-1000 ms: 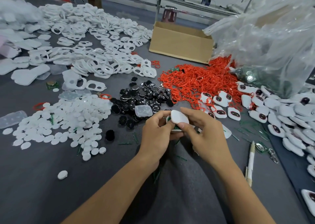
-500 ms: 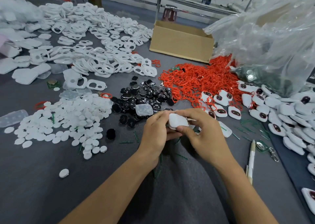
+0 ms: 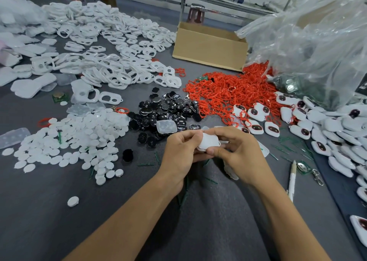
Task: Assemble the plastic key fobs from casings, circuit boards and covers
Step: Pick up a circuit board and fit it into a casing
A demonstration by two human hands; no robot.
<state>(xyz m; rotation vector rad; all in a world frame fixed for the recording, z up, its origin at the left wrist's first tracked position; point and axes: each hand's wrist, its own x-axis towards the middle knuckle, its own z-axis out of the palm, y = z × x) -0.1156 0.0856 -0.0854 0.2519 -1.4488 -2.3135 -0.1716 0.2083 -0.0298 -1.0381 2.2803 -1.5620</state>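
Head view: just above the grey desk [image 3: 39, 211], the left hand [image 3: 179, 151] and right hand [image 3: 241, 153] meet, fingers [image 3: 188, 136] curled round one white key fob casing [image 3: 208, 142] pinched between them. Just beyond lie glossy black pieces [image 3: 164, 110] and round white covers [image 3: 79, 137]. Farther off are red rings [image 3: 224, 92], finished fobs [image 3: 327, 131] and a cardboard box [image 3: 210, 46].

- Your left hand [image 3: 178, 153] curls its fingers under the left end of a small white rounded plastic casing [image 3: 208, 142], with the thumb on top.
- Your right hand [image 3: 238, 151] pinches the casing's right side, index finger arched over it and thumb pressed on its near edge.
- Your bare left forearm [image 3: 129, 211] and right forearm [image 3: 288, 211] converge, and the hands touch.
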